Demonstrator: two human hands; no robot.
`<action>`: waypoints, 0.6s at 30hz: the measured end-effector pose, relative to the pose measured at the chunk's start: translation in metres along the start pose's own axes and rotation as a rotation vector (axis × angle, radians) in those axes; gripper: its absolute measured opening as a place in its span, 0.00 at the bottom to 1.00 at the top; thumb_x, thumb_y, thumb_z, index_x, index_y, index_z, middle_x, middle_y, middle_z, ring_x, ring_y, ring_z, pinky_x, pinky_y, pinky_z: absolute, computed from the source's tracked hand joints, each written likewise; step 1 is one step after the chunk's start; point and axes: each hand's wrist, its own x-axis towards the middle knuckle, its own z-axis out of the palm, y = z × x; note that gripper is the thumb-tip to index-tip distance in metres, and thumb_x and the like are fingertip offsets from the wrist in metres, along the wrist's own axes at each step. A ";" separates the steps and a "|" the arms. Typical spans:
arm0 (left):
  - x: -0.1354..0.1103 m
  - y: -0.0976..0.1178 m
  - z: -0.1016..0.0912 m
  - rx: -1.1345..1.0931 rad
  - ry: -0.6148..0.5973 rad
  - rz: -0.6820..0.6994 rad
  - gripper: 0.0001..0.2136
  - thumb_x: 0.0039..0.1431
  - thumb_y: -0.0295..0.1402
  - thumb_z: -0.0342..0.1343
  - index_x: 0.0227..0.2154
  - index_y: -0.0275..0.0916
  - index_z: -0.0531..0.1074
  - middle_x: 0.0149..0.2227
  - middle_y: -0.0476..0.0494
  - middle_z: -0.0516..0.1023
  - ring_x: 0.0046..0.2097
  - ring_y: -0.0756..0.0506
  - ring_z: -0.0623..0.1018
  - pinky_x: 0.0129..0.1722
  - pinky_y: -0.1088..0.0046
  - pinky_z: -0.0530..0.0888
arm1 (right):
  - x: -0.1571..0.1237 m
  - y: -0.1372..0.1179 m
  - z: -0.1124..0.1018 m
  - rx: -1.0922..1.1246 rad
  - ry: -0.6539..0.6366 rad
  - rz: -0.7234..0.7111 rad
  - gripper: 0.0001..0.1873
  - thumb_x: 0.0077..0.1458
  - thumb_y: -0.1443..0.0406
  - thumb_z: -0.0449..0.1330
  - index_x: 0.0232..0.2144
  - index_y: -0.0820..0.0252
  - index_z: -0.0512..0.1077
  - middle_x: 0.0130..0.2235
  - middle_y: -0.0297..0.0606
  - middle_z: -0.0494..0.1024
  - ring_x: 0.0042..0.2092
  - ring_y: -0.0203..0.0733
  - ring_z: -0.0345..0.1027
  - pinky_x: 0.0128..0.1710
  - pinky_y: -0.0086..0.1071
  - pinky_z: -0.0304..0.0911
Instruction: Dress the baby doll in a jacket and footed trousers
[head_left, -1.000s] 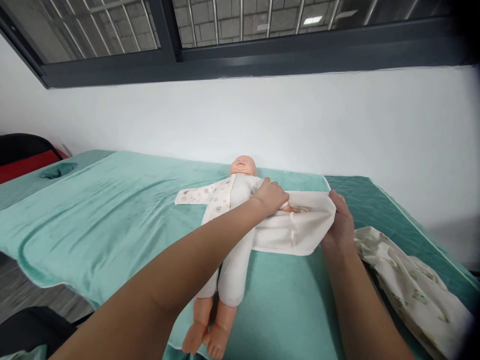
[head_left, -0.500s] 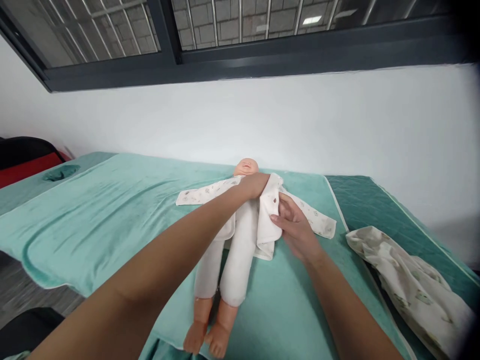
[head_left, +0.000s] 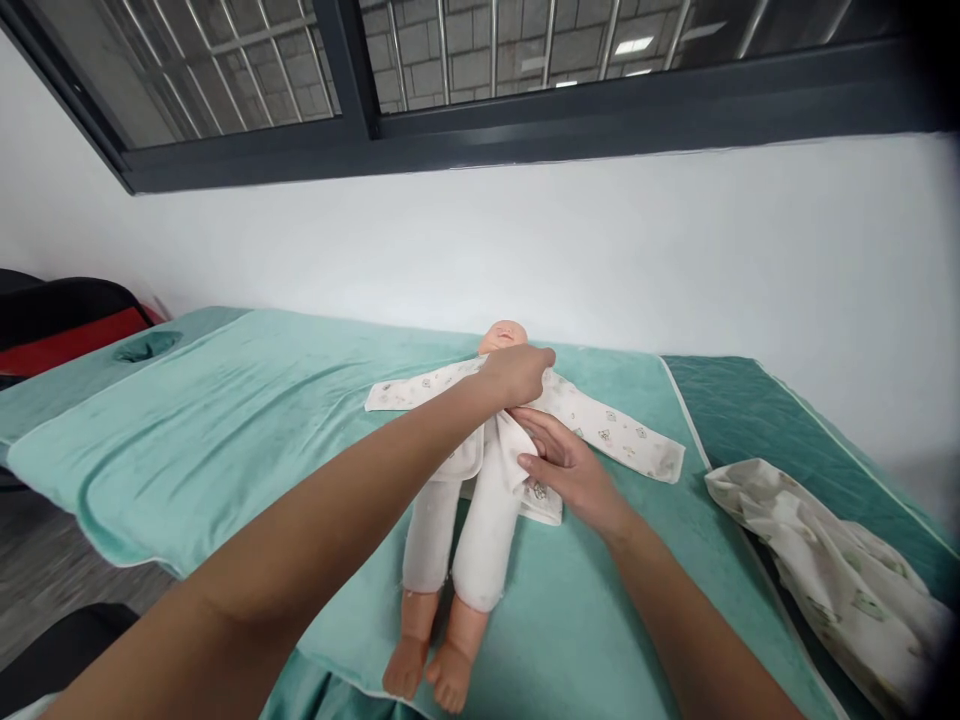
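A baby doll lies on its back on a teal towel, head toward the wall, bare feet near me. It wears white trousers and a white patterned wrap shirt with sleeves spread to both sides. My left hand rests closed on the doll's upper chest, pressing the shirt near the neck. My right hand lies on the doll's belly with fingers pinching the shirt's right front flap, folded over the body.
A crumpled patterned cloth lies at the right on the darker green cover. A white wall and a dark-framed window stand behind the bed. A black and red chair is at the far left.
The shirt's right flap, held out wide to the right a second ago, is now folded across the doll's body. My right hand moved left with it; my left hand shifted up toward the neck.
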 end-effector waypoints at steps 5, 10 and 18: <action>0.002 -0.017 0.006 -0.116 0.268 -0.110 0.17 0.59 0.25 0.48 0.50 0.42 0.70 0.51 0.40 0.76 0.49 0.42 0.76 0.42 0.69 0.71 | -0.003 0.000 0.004 -0.176 0.090 -0.042 0.20 0.61 0.56 0.60 0.55 0.49 0.71 0.23 0.27 0.67 0.23 0.35 0.58 0.24 0.31 0.61; 0.005 -0.039 0.018 -0.226 0.371 -0.241 0.16 0.61 0.25 0.46 0.50 0.39 0.69 0.50 0.38 0.74 0.46 0.42 0.76 0.43 0.66 0.71 | -0.004 -0.002 0.004 -0.485 0.119 -0.283 0.14 0.61 0.60 0.60 0.50 0.48 0.72 0.44 0.36 0.77 0.34 0.38 0.67 0.39 0.38 0.67; -0.049 -0.063 0.050 -0.551 0.719 -0.128 0.10 0.63 0.28 0.47 0.44 0.39 0.70 0.48 0.42 0.72 0.52 0.46 0.72 0.52 0.68 0.71 | -0.001 -0.003 0.009 -0.830 -0.059 -0.412 0.29 0.57 0.57 0.64 0.60 0.48 0.63 0.64 0.38 0.67 0.67 0.52 0.51 0.66 0.54 0.52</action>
